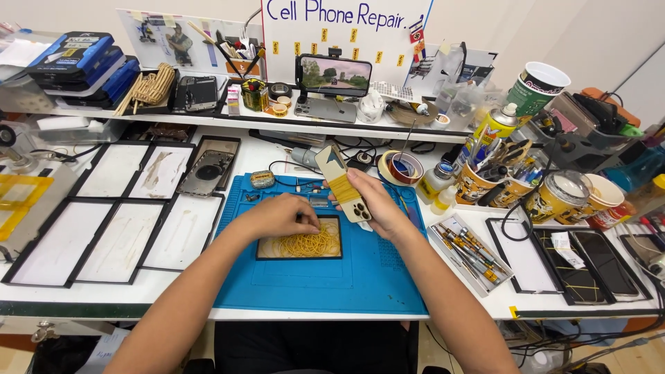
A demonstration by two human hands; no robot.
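A white workbench (104,294) is seen from above, with a blue work mat (374,277) laid at its middle. To the left of the mat, flat black-framed white panels (121,242) are spread side by side; to the right, dark phone screens (589,266) and a narrow tray of screwdrivers (471,253) are set out. Along the raised shelf behind, a white sign (346,31) with blue handwriting and small yellow tags is propped upright, a phone on a stand (334,75) is placed before it, and blue boxes (80,62) are stacked at the far left. Yellow printed cups (575,197) crammed with tools and a yellow spray can (495,125) are crowded at the right, partly hiding one another.

A phone back panel (343,183), wrapped with yellow rubber bands, is gripped in the right hand (377,204) and held tilted above the mat. The left hand (280,216) is rested on a small black tray of loose rubber bands (301,244), fingers curled; whether a band is pinched cannot be told. The hands are kept just apart. The right edge clutter is cut off.
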